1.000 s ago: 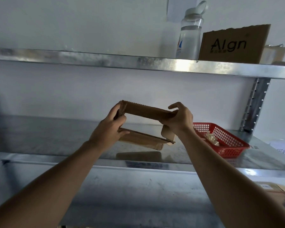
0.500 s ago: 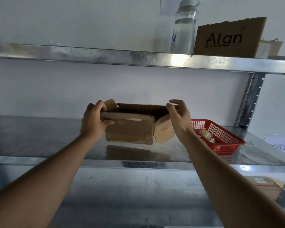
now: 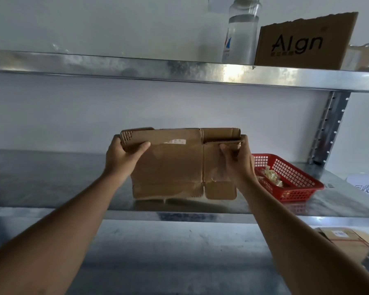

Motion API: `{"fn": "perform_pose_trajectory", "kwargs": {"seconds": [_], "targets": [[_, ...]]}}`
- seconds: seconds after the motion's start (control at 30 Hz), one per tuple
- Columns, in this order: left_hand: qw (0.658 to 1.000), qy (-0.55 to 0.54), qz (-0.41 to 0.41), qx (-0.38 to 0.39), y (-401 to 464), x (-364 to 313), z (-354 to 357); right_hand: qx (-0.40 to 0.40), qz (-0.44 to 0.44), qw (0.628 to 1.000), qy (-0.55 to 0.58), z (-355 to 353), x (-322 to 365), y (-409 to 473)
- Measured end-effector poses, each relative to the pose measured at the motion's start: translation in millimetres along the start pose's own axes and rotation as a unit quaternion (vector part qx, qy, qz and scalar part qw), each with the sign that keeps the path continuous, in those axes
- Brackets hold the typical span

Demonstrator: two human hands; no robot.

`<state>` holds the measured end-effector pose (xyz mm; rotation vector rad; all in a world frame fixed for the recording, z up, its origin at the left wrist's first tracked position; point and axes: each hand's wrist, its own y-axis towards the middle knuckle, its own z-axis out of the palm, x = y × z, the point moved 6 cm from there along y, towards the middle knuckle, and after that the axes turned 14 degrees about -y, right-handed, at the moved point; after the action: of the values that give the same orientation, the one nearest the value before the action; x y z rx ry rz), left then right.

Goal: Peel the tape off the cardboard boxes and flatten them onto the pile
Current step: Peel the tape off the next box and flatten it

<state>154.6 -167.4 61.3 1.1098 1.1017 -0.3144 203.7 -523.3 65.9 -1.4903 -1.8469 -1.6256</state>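
A brown cardboard box, collapsed nearly flat, stands upright on its lower flaps on the middle metal shelf. A small white label remnant sits near its top edge. My left hand grips the box's upper left corner, thumb across the front. My right hand grips the upper right side, fingers curled round a folded top flap. Both forearms reach in from the bottom of the view.
A red plastic basket holding crumpled tape stands right of the box. The upper shelf carries a clear bottle and an "Algn" cardboard piece. On the lower shelf at right lie flat cardboard boxes. A steel upright stands at right.
The box went from an open sleeve held in the air to a flat panel standing upright on the shelf. Both hands shifted to its top corners.
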Motion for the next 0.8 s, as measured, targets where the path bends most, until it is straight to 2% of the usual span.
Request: {"fn": "perform_pose_trajectory", "kwargs": {"seconds": [0.1, 0.2, 0.27, 0.37, 0.5, 0.6, 0.7, 0.8], "targets": [[0.995, -0.030, -0.084, 0.049, -6, 22, 14, -0.011, 0.030, 0.999, 0.015, 2, -4, 8], [0.983, -0.024, -0.142, 0.118, -12, 38, 27, -0.026, 0.052, 0.998, -0.027, -2, -11, 19], [0.985, 0.026, -0.128, 0.116, -13, 43, 31, -0.019, 0.085, 0.995, -0.037, 0, -19, 21], [0.982, 0.118, -0.126, 0.080, -11, 47, 34, 0.043, 0.098, 0.988, -0.115, 13, -32, 17], [0.961, 0.225, -0.138, 0.082, -6, 61, 38, 0.181, 0.030, 0.941, -0.285, 45, -52, 0], [0.946, 0.281, -0.140, 0.083, -5, 71, 43, 0.255, 0.000, 0.900, -0.354, 64, -70, -13], [0.934, 0.311, -0.148, 0.095, -8, 81, 46, 0.274, -0.011, 0.885, -0.377, 72, -82, -17], [0.918, 0.330, -0.143, 0.166, -18, 93, 59, 0.277, -0.066, 0.869, -0.404, 82, -82, -20]]}}
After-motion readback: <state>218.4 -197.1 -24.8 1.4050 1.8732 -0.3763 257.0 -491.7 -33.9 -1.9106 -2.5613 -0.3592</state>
